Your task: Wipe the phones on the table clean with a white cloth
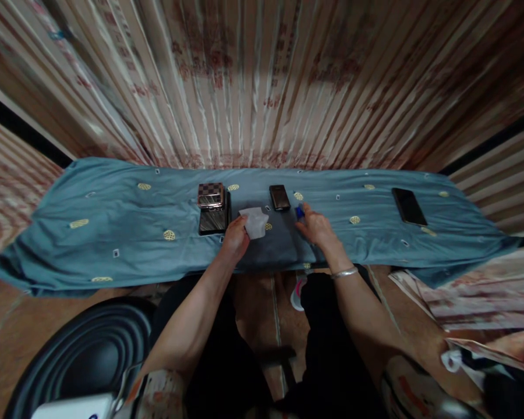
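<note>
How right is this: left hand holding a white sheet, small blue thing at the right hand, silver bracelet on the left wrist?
Not quite: the head view shows the silver bracelet on the right wrist. The left hand does hold the white sheet, and the small blue thing is at the right hand.

Blue cloth point(135, 256) (creased, yellow-patterned): checkered box point(210, 194) touching dark flat case point(213, 221), small brown box point(280, 198), black phone point(409, 206).

Blue object point(299, 213) at the right hand point(316, 226), partly hidden, shape unclear.
</note>
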Tool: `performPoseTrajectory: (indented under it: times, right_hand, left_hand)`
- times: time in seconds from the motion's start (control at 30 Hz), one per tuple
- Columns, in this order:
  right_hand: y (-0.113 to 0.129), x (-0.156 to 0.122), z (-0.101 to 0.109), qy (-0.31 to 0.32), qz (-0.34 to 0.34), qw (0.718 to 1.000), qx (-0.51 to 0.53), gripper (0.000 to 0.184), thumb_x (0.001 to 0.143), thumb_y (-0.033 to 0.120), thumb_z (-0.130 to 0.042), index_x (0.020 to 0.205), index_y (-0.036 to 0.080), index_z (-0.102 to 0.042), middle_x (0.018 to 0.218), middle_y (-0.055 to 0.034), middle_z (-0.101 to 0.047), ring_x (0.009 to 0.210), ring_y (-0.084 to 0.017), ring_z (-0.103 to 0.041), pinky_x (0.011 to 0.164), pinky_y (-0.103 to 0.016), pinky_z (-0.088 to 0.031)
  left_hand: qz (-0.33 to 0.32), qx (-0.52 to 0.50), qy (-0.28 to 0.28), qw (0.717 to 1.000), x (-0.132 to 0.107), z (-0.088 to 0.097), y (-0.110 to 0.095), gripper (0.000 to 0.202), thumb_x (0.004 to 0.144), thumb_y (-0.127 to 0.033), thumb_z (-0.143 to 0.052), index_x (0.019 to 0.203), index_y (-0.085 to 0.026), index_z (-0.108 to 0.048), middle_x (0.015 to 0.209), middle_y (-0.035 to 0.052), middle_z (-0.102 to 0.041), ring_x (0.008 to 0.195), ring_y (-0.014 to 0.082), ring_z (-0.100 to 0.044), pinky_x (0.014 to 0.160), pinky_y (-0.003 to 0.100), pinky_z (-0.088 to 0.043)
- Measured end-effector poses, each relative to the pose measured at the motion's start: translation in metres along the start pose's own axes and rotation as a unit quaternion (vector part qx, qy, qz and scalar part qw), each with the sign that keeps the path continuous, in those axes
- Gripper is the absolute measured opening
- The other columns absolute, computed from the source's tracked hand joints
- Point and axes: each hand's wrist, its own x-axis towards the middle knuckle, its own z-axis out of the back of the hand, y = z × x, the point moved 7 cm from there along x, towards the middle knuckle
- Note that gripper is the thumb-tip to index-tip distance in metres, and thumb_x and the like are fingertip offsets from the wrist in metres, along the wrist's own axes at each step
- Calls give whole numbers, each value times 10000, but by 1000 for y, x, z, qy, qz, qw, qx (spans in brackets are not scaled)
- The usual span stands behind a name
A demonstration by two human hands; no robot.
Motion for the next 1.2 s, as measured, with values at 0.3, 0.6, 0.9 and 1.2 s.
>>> performPoseTrajectory:
  times: [0.3, 0.6, 0.9, 1.2]
  right_hand:
    - [44, -2, -17, -26, 44, 926, 374, 424, 889, 441, -618, 1203, 165, -688, 1236, -150, -727, 1194, -299, -663, 1054, -488, -495]
    - [88, -16, -54, 175, -141, 631, 743, 266, 685, 421, -830, 752, 187, -724, 700, -53, -761, 655, -180, -708, 614, -267, -568]
    - [100, -6, -58, 140, -132, 599, 777, 306, 552, 360, -910, 736, 174, -752, 679, -38, -757, 602, -172, -682, 555, -268, -550]
    - [100, 5, -61, 111, -131, 585, 792, 334, 472, 369, -920, 681, 186, -734, 627, -32, -738, 538, -179, -648, 465, -271, -494]
  left_hand:
    - [23, -6, 9, 1000, -11, -8, -4, 132, 833, -248, -660, 837, -124, -704, 841, 107, -764, 977, 270, -733, 905, 417, -567]
    - [-6, 12, 30, 999, -13, -15, -14, 228, 759, -290, -729, 909, -120, -709, 872, 100, -766, 935, 253, -736, 861, 378, -566]
    - [-70, 75, -4, 995, -11, -10, -19, 212, 635, -298, -806, 780, -166, -726, 745, 30, -746, 709, 182, -680, 726, 300, -538]
    - [-191, 331, -163, 910, -16, 34, -69, 359, 734, -207, -693, 1091, -169, -693, 1215, 130, -661, 1112, 250, -651, 1040, 408, -479]
